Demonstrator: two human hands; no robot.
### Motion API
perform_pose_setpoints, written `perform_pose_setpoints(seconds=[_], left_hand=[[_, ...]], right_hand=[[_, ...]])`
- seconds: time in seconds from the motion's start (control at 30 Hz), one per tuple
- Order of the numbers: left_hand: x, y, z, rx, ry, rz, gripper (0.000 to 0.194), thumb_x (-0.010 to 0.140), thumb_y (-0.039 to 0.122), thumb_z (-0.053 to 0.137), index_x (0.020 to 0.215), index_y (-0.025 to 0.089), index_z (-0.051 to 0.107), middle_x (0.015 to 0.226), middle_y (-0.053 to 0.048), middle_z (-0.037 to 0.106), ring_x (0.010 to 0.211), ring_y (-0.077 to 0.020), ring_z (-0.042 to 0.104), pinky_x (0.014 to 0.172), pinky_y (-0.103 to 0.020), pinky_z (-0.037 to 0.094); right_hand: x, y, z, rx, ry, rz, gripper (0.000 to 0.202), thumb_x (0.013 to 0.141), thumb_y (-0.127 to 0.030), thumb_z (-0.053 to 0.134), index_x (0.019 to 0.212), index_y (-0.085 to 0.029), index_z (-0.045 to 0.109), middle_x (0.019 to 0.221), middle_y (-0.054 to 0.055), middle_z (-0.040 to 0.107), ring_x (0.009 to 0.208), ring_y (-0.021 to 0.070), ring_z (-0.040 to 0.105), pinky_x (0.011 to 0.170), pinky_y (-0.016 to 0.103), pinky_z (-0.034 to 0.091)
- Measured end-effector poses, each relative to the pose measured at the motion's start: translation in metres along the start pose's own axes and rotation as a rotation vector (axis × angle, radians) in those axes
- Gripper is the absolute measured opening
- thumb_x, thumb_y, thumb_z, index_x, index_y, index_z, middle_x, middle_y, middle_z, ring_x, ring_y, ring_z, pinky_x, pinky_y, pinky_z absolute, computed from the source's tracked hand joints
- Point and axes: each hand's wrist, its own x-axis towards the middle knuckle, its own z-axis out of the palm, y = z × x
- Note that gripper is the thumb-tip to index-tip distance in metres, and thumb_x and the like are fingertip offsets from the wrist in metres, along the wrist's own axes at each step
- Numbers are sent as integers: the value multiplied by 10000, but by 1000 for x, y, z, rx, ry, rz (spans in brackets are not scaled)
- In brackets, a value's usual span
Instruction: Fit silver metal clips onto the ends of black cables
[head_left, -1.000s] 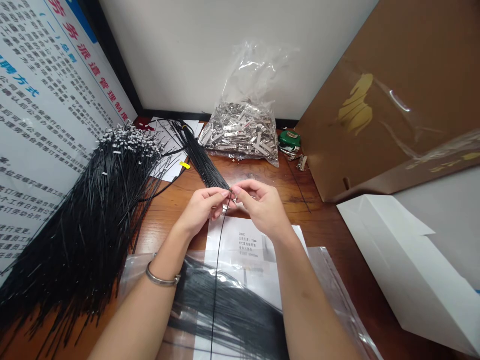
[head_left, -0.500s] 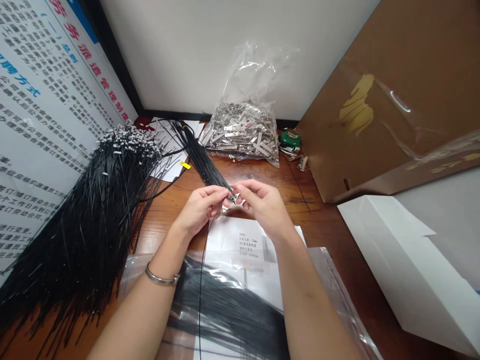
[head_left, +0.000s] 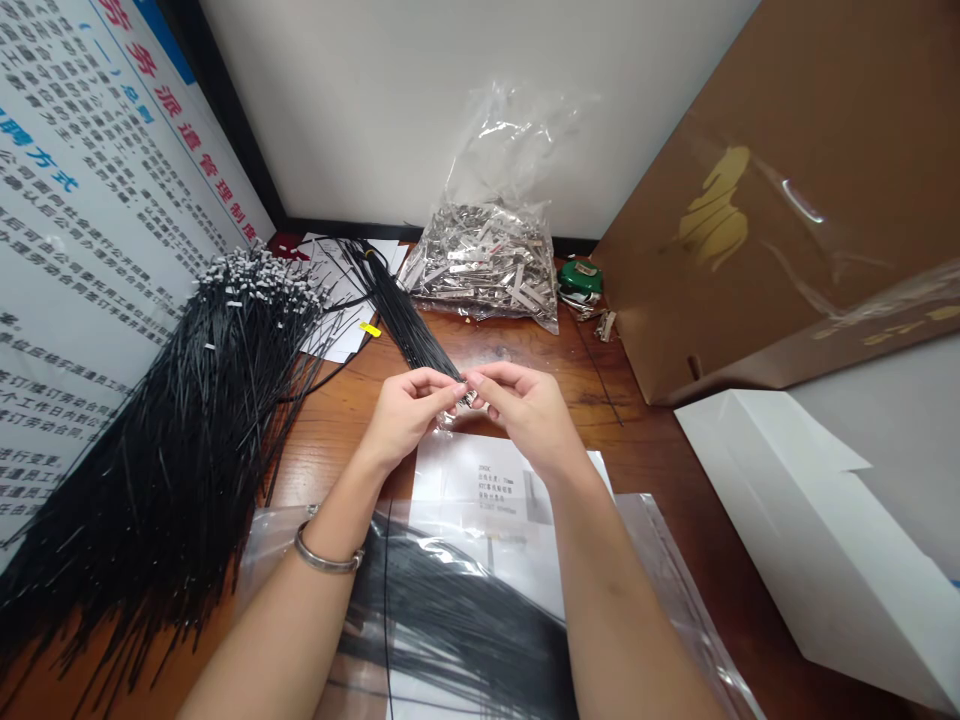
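My left hand (head_left: 420,415) is closed in a pinch on a thin black wire (head_left: 388,610), whose length hangs down past the wrist. Fingertip to fingertip with it, my right hand (head_left: 517,400) also pinches; what lies between its fingers is too small to make out. Just behind both hands ends a bundle of black wires (head_left: 409,325), with small shiny tips by the fingers. Beneath the forearms, a clear plastic bag (head_left: 652,560) of black wires lies over a printed sheet (head_left: 457,465).
A large heap of black wires with white ends (head_left: 172,420) leans at the left by a printed board (head_left: 67,200). Toward the back stand a bag of metal clips (head_left: 487,260) and a green tape measure (head_left: 580,276). A brown carton (head_left: 787,200) and a white box (head_left: 810,540) flank the right.
My left hand has moved slightly right, its fingertips now nearer the right hand's. The hanging wire has shifted a little left. My right hand stays almost in place.
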Motion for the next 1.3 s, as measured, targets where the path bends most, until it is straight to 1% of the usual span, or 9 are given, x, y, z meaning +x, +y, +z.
perform_pose_setpoints(seconds=[0.13,0.2,0.43,0.57,0.63,0.8,0.9,1.13,1.3], left_hand=[[-1,-2,4,102,57,118,265,624,361,793,645,136,653,526,16,583,481,-74,467,478,-217,353],[-2,-2,4,110,54,121,245,636,346,784,658,133,664,540,10,593,488,-75,469,482,-216,352],[-1,3,-3,-54,-151,-148,304,688,405,721,748,108,699,577,-28,625,395,-35,328,379,-207,209],[-2,1,-7,-88,-255,-215,275,697,381,737,766,117,700,592,-18,623,402,-26,324,380,-196,205],[-2,0,-8,-88,-263,-210,248,696,362,748,760,130,691,594,-7,625,396,-22,321,382,-195,206],[-2,0,-6,-31,-211,-154,230,693,345,749,734,130,680,572,-4,630,384,-26,332,382,-198,224],[-3,0,-2,67,-137,-79,226,693,338,747,693,128,665,553,-5,633,376,-32,353,385,-200,241],[-3,-3,3,204,31,102,188,698,294,728,644,131,650,537,-20,638,489,-103,559,506,-217,412],[-3,-6,3,268,54,148,169,706,278,712,641,130,660,529,-17,634,480,-103,553,495,-213,403]], right_hand=[[1,1,0,-54,31,12,248,674,-403,734,728,-165,692,623,4,627,588,129,556,575,280,452],[2,2,-1,-54,43,21,244,675,-398,734,727,-163,689,607,-3,615,570,122,545,572,278,445],[2,0,-1,87,108,49,277,658,-402,759,778,-162,690,628,-4,605,575,106,524,519,242,401],[1,-2,-2,164,115,63,285,643,-404,765,790,-172,689,715,4,618,581,93,518,488,229,362],[1,-2,-2,163,114,63,279,645,-403,760,790,-176,687,749,10,624,581,92,514,486,232,359],[2,-2,-2,168,119,70,267,649,-390,755,790,-170,700,763,19,634,582,89,511,486,232,355],[2,-1,-2,186,131,78,264,641,-377,765,784,-163,710,751,17,634,580,80,505,484,222,346],[2,-1,-1,162,156,94,240,650,-359,750,762,-152,704,710,15,632,575,87,494,496,233,335],[4,3,-2,117,150,65,264,648,-365,757,793,-150,708,663,3,615,583,101,505,536,251,370]])
